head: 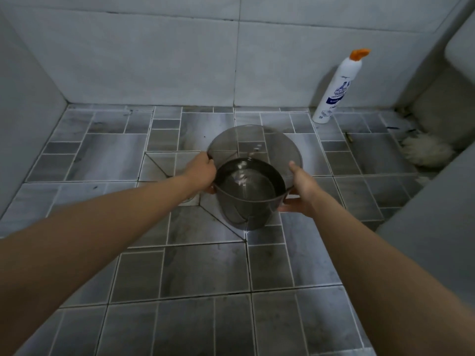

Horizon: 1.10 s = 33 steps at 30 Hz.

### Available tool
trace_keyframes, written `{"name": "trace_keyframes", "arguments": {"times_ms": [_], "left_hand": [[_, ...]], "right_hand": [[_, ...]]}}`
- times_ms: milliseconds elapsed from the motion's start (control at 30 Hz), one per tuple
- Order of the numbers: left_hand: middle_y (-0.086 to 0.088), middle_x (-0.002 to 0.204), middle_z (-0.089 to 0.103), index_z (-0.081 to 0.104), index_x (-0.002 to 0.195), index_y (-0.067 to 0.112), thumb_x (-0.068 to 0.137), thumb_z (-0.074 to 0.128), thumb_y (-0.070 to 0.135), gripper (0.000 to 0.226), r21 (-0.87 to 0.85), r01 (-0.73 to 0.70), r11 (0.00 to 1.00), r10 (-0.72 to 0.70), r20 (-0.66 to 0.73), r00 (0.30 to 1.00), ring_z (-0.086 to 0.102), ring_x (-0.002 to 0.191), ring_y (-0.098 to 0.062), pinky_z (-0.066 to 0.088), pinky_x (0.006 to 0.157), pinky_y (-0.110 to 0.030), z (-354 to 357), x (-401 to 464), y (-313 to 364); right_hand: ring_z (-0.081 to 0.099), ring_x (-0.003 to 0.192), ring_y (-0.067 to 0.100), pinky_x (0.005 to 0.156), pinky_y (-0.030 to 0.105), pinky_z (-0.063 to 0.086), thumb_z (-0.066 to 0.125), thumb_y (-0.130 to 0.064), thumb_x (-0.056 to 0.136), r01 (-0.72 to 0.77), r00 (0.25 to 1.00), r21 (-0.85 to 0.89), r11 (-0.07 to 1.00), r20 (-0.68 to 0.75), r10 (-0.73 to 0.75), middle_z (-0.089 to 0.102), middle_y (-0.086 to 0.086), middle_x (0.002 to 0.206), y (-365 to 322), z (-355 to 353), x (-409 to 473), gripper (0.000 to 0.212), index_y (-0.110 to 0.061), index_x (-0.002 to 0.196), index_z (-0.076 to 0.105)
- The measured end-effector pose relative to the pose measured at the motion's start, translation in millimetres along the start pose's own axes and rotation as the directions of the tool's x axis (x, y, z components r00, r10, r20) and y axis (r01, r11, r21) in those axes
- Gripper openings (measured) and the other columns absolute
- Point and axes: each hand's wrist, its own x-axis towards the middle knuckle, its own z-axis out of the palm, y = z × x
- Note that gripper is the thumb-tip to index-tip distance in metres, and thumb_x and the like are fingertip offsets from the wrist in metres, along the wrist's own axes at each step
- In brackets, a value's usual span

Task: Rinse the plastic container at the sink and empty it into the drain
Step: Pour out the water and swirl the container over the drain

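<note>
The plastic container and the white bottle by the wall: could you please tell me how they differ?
The plastic container is dark, see-through, wide and open-topped; the white bottle is opaque, tall, slim and closed by an orange cap. The container is held above the tiled floor by the left hand and right hand, with water inside; the bottle stands untouched against the wall.

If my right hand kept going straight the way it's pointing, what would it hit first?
The right hand already touches the translucent grey plastic container. Past it, probably the grey tiled floor before the wall, though depth is unclear.
</note>
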Motion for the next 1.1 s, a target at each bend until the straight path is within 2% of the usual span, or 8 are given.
{"name": "trace_keyframes", "arguments": {"times_ms": [133,267,400,600,767,867,1000,1100], "left_hand": [[-0.021,0.098,0.052,0.041,0.099,0.007,0.101,0.027,0.019,0.018,0.000,-0.058,0.998,0.058,0.020,0.998,0.061,0.086,-0.038,0.057,0.066,-0.042,-2,3,-6],[-0.020,0.098,0.052,0.042,0.101,0.006,0.101,0.027,0.019,0.020,-0.019,-0.095,0.995,0.095,0.021,0.995,0.060,0.090,-0.041,0.056,0.074,-0.051,-6,2,-7],[-0.017,0.091,0.052,0.043,0.104,0.007,0.101,0.027,0.015,0.018,-0.045,-0.079,0.996,0.080,0.020,0.997,0.059,0.086,-0.036,0.054,0.083,-0.053,-10,1,-8],[-0.016,0.094,0.053,0.042,0.129,0.001,0.101,0.027,0.014,0.035,-0.178,-0.015,0.984,0.020,0.026,0.999,0.057,0.078,-0.027,0.053,0.062,-0.038,-26,5,-19],[-0.010,0.088,0.055,0.043,0.130,0.003,0.101,0.027,0.015,0.035,-0.225,0.015,0.974,-0.003,0.055,0.998,0.058,0.076,-0.023,0.051,0.060,-0.035,-36,9,-22],[-0.011,0.091,0.055,0.044,0.128,0.005,0.101,0.027,0.016,0.034,-0.259,0.027,0.966,-0.009,0.071,0.997,0.060,0.087,-0.029,0.052,0.069,-0.039,-43,13,-24],[-0.013,0.090,0.057,0.050,0.106,0.008,0.102,0.026,0.016,0.026,-0.343,0.050,0.938,-0.038,0.042,0.998,0.056,0.099,-0.036,0.048,0.082,-0.047,-49,17,-31],[-0.012,0.087,0.058,0.051,0.094,0.013,0.102,0.027,0.018,0.026,-0.384,0.044,0.922,-0.041,0.015,0.999,0.058,0.088,-0.031,0.050,0.069,-0.040,-51,19,-36]], "right_hand": [[0.050,0.124,0.041,0.096,0.059,0.047,0.025,-0.071,0.088,0.057,0.998,0.043,0.997,0.018,-0.058,0.049,0.019,0.138,11,0,4,0.073,-0.026,0.144,0.035],[0.046,0.126,0.045,0.091,0.055,0.047,0.016,-0.067,0.091,0.064,0.997,0.105,0.992,0.034,-0.068,0.044,0.021,0.142,10,-1,-1,0.071,-0.025,0.144,0.037],[0.050,0.116,0.039,0.090,0.050,0.045,0.030,-0.058,0.095,0.052,0.998,0.067,0.996,0.030,-0.054,0.044,0.017,0.144,13,-1,-6,0.062,-0.019,0.143,0.036],[0.031,0.140,0.040,0.102,0.049,0.038,0.037,-0.065,0.088,-0.093,0.991,0.051,0.994,0.104,0.087,0.026,0.022,0.155,20,7,-7,0.085,-0.010,0.151,0.022],[0.048,0.120,0.039,0.088,0.045,0.042,0.043,-0.063,0.088,-0.152,0.976,0.149,0.977,0.181,0.124,0.051,0.022,0.128,21,15,-1,0.082,-0.008,0.147,0.028],[0.036,0.136,0.041,0.102,0.048,0.037,0.040,-0.057,0.092,-0.164,0.976,0.142,0.976,0.169,0.139,0.038,0.021,0.147,25,17,1,0.078,-0.004,0.148,0.026],[0.058,0.090,0.030,0.091,0.043,0.040,0.041,-0.048,0.095,-0.175,0.971,0.235,0.956,0.200,0.129,0.059,0.012,0.089,34,28,15,0.046,-0.007,0.108,0.055],[0.061,0.094,0.030,0.090,0.041,0.045,0.050,-0.046,0.092,-0.115,0.989,0.296,0.948,0.125,0.081,0.056,0.009,0.081,38,34,27,0.058,0.000,0.129,0.049]]}}
